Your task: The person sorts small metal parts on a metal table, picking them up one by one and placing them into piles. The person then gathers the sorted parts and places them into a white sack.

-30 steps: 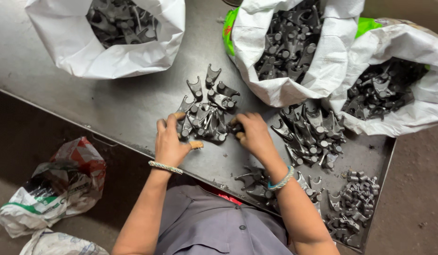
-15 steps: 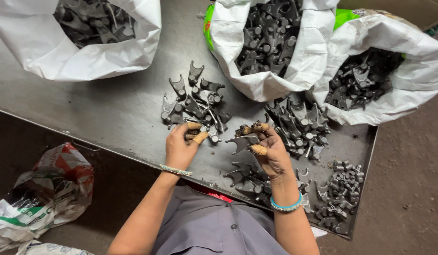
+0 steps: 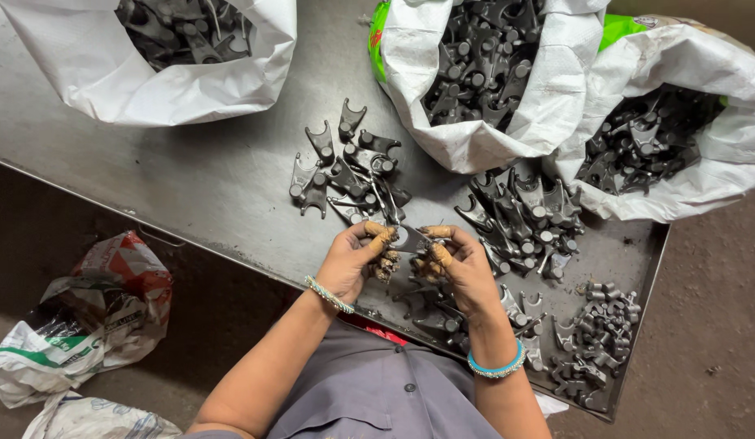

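Both hands up over the near edge of the metal table (image 3: 190,187), pinching one dark forked metal part (image 3: 410,238) between them: left hand (image 3: 353,260) grips its left end, right hand (image 3: 459,264) its right. Loose pile of the same parts (image 3: 345,175) just behind, another pile (image 3: 524,215) to the right, white sacks (image 3: 491,73) full of them beyond.

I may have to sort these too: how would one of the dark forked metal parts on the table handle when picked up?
The forked metal part held between both hands looks like solid metal, so probably stiff and heavy for its size. Its flat fork suggests it would lie still rather than roll. The dull surface may be oily, so perhaps a little slippery.
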The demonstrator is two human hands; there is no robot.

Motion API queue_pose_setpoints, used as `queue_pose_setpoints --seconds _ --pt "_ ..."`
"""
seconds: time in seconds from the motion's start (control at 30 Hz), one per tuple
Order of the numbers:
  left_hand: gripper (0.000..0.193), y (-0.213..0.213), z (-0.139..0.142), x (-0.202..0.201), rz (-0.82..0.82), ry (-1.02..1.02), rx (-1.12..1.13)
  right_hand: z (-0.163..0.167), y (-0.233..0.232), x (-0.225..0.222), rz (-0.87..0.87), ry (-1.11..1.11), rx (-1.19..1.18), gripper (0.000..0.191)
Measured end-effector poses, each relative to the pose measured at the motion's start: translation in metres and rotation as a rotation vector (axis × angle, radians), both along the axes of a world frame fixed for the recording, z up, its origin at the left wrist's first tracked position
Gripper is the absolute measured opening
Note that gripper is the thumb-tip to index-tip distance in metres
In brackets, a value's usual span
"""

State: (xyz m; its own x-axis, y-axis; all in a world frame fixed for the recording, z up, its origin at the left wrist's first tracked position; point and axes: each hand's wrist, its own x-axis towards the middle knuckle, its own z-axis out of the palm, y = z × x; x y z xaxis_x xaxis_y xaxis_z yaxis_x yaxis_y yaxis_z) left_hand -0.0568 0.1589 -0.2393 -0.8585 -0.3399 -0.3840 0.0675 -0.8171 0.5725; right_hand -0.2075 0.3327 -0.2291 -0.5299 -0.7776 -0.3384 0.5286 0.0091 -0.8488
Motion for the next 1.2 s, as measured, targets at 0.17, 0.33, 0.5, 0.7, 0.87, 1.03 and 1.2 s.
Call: queue_pose_setpoints --seconds 0.17,0.33,0.5,0.7,0.87,1.03,1.2 --pt "0.010 -0.003 -0.004 -0.005 -0.007 -0.019 0.028 -0.005 0.000 -0.006 0.002 -0.002 0.105 0.031" --pt "0.010 -0.006 -0.006 0.000 -0.001 -0.035 0.007 -0.011 0.002 -0.003 0.015 0.022 0.077 0.030" --pt "0.012 0.000 -0.004 -0.002 -0.033 -0.070 -0.154 -0.012 0.002 -0.001 0.013 0.029 0.097 0.031" --pt "0.018 -0.025 0.015 -0.002 -0.147 -0.078 -0.650 -0.003 -0.003 0.000 0.172 0.337 0.211 0.037" --pt "0.011 -0.097 0.026 0.013 0.327 -0.187 -0.781 0.016 -0.023 0.018 0.162 0.871 0.430 0.042" --pt "0.029 -0.109 0.012 0.004 0.752 -0.012 -0.581 0.008 -0.059 0.042 0.166 1.305 0.514 0.056" --pt "0.032 -0.084 -0.009 -0.008 0.633 -0.146 -0.605 -0.009 -0.070 0.041 0.137 1.397 0.573 0.029"
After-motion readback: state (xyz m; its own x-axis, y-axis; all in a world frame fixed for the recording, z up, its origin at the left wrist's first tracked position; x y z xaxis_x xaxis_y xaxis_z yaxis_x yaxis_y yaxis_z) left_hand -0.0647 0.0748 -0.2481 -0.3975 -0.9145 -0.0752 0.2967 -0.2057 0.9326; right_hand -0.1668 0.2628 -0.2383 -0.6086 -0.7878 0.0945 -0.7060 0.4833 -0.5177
